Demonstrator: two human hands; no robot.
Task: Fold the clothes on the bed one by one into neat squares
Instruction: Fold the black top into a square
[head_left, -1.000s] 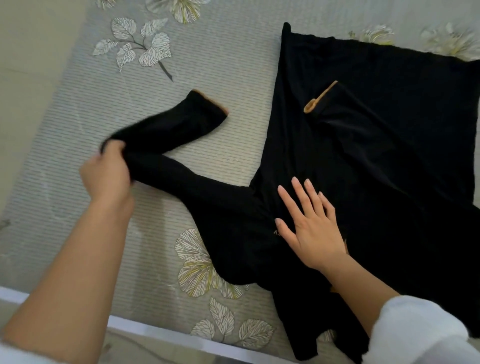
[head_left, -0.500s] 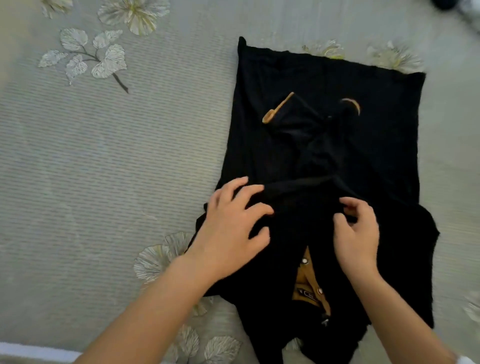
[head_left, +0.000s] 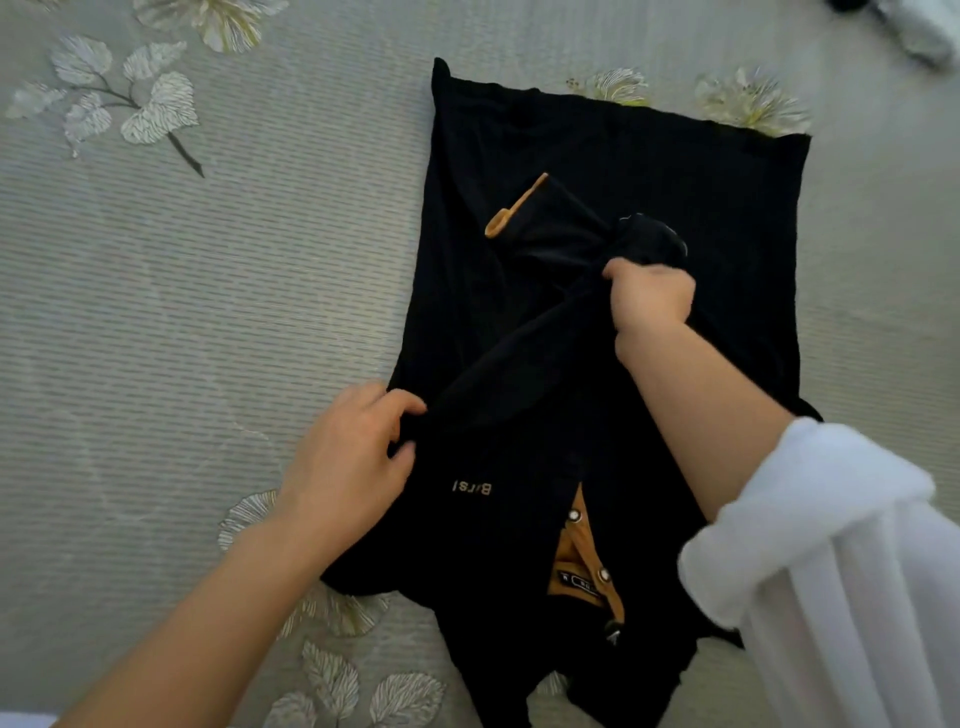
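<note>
we see the shirt (head_left: 597, 364) lying flat on the bed (head_left: 208, 312), right of centre, its collar (head_left: 584, 566) nearest us. one sleeve (head_left: 550, 218) lies folded across its middle. our left hand (head_left: 348, 462) sits at its left edge, our right hand (head_left: 649, 301) on its middle.

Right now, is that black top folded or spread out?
Partly folded. Both sleeves lie crossed over the black top; the right hand grips one, the left hand pinches the edge.

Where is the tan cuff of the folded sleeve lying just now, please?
In the head view, the tan cuff lies on the black shirt, upper centre, up and left of the right hand.
</note>
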